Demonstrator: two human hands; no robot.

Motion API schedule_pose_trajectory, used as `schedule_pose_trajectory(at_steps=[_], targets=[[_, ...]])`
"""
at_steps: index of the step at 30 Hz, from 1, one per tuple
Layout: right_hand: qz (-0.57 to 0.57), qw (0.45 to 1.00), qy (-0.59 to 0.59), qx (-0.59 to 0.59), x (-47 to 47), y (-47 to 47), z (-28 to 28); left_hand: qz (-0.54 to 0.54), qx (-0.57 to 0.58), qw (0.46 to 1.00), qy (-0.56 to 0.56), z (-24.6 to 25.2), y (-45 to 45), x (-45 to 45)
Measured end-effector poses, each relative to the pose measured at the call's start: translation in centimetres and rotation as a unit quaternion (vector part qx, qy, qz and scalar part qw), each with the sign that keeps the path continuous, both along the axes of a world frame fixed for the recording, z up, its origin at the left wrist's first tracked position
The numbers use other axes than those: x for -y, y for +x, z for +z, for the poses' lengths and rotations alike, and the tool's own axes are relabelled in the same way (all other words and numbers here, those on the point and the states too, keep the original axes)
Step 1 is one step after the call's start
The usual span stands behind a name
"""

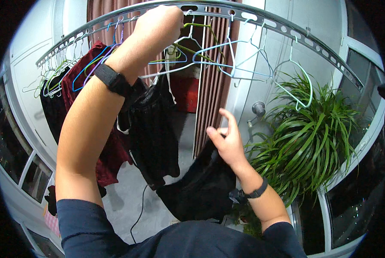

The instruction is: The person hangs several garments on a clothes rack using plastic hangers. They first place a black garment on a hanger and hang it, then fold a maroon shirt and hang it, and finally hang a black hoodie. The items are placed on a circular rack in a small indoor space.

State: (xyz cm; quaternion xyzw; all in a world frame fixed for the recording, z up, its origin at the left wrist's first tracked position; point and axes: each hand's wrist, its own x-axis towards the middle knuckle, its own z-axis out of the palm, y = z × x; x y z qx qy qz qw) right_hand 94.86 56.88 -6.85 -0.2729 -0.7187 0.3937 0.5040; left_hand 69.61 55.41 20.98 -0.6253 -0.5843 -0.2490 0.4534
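My left hand (163, 24) is raised to the perforated metal rail (260, 16), closed at one end of an olive-green wire hanger (200, 24); its fingertips are hidden. Lower down, my right hand (229, 143) has thumb and index finger spread, with the other fingers curled. A black garment (202, 183) hangs from that hand, its upper edge partly hidden. Left of it, black shorts (153, 135) hang beneath the rail. Blue hangers (234, 43) and a white hanger (166, 71) are close by the raised hand.
A dark red velvet garment (82, 71) and several hangers fill the rail's left part. A pale green hanger (310, 84) hangs at right, above a leafy potted plant (315, 135). Brown curtains (208, 106) stand behind. A black cable (142, 206) crosses the grey floor (121, 203).
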Motion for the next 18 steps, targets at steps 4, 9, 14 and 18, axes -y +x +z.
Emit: schedule_pose_trajectory(at_steps=[4,9,14,18], targets=[[-0.038,0.993,0.029,-0.106,-4.8,-5.3,4.4,-0.03,0.023,0.999,-0.012,0.1,-1.2,-0.4],[-0.031,0.967,0.038,-0.249,-10.0,-9.6,6.9,-0.077,0.021,0.997,0.003,-0.2,-3.0,-0.3],[-0.16,0.946,0.034,-0.281,-13.8,-10.6,6.7,-0.1,0.024,0.995,-0.008,0.2,-4.2,0.5],[-0.165,0.937,0.031,-0.305,-15.7,-10.6,6.2,-0.151,0.008,0.988,-0.014,0.7,-4.9,0.8]])
